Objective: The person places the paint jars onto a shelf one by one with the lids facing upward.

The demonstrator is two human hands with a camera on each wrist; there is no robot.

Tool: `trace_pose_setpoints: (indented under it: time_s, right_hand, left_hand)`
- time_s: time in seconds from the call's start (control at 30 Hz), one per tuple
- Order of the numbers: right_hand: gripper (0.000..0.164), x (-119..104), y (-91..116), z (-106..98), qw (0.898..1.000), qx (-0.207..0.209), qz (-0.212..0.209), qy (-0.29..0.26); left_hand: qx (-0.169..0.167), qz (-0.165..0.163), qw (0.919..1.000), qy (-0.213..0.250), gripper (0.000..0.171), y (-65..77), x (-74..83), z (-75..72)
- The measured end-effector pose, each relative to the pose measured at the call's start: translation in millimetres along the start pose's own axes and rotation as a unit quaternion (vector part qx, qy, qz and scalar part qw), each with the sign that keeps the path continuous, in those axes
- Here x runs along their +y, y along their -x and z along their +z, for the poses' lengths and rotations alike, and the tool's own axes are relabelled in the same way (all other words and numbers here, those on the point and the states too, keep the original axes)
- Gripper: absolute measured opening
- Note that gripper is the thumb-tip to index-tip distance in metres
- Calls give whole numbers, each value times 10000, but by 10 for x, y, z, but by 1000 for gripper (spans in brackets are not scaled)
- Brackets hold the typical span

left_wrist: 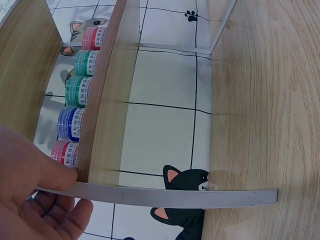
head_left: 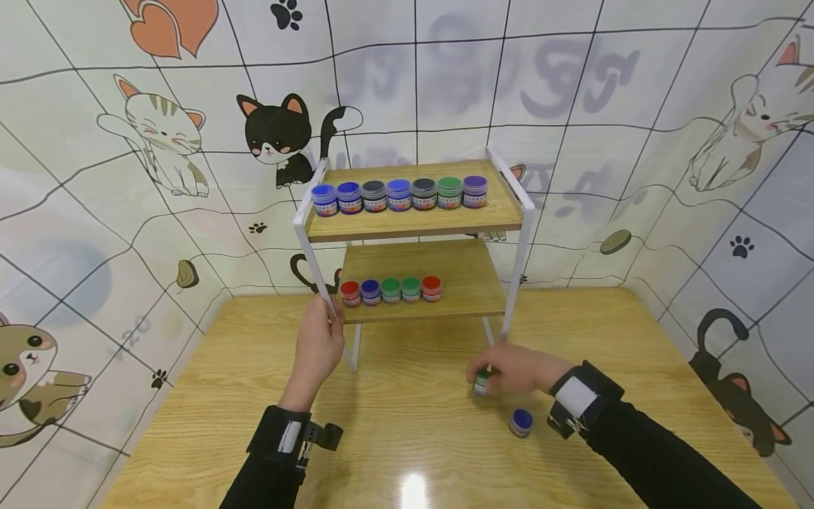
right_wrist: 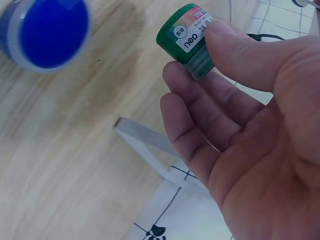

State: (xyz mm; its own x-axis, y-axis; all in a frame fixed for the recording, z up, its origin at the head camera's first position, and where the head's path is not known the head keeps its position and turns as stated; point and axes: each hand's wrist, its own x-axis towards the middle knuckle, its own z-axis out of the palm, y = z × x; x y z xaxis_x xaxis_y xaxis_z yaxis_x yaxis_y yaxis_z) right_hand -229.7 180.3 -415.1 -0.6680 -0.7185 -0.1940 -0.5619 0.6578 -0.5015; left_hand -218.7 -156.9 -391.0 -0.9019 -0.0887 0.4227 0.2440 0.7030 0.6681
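Observation:
My left hand point(head_left: 320, 341) grips the white side post of a two-tier shelf point(head_left: 407, 230) at its lower board. In the left wrist view the thumb lies along the white post point(left_wrist: 200, 197), fingers curled behind it. My right hand point(head_left: 518, 369) holds a small green paint jar point(right_wrist: 186, 37) between thumb and fingers, above the table beside the shelf's right leg. A blue paint jar point(head_left: 521, 422) stands on the table just below that hand. Several jars, blue, black, green and purple point(head_left: 475, 191), line the upper board. The lower board carries a row of red, blue and green jars point(head_left: 391, 290).
The shelf stands toward the back of a wooden table point(head_left: 407, 438). Behind and at the sides hangs a white sheet point(head_left: 445, 85) with a grid and cartoon cats. The lower row of jars leaves bare board point(head_left: 473, 283) to its right.

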Motion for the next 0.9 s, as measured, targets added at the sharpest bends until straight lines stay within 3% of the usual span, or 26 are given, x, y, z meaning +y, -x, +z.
trace_pose_setpoints:
  time_s: [0.37,0.73,0.9]
  right_hand:
    - [31,-107,-41,-147,9995,28,166,285]
    - [28,-270,-68,-372,9990,110,312,304]
    - [29,-352,-87,-477,9988,164,106,447]
  left_hand:
    - [-21,-25,10000,10,11,-1,4,-5]
    - [28,81,10000,-39,10,-9,-18,15]
    - [8,39,10000,-35,10,-14,-18,10]
